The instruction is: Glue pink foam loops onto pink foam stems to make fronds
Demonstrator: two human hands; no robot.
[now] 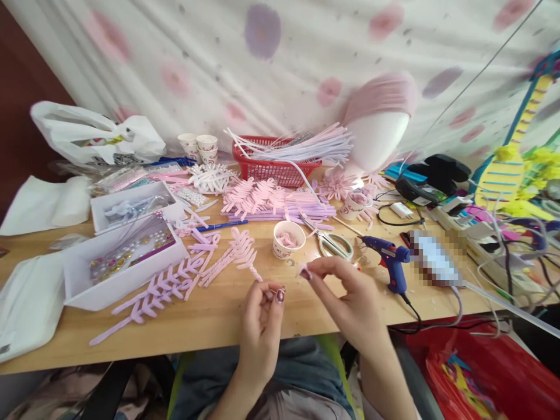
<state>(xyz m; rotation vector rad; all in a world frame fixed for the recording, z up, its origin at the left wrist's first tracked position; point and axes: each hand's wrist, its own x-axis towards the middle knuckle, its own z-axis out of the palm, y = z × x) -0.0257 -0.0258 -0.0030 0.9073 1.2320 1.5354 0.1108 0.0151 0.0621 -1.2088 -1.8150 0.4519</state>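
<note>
My left hand [262, 315] is closed near the table's front edge, thumb and fingers pinched at a tiny thing I cannot make out. Just beyond it lies a pink pipe-cleaner leaf sprig [241, 248]; its twisted stem runs to my fingers, and I cannot tell whether they touch it. To the right, my right hand [350, 300] is raised with thumb and forefinger pinched around a small whitish-pink bit, too small to name. Between and behind the hands stands a paper cup [286, 248] with pink pieces inside. Scissors [335, 244] with pale handles lie beside the cup.
A blue glue gun [391, 259] stands right of my right hand, its cable trailing off the edge. White boxes [126, 274] of beads and purple sprigs [153, 294] lie left. Behind are a red basket [275, 172] of pipe cleaners and a white head form [378, 137].
</note>
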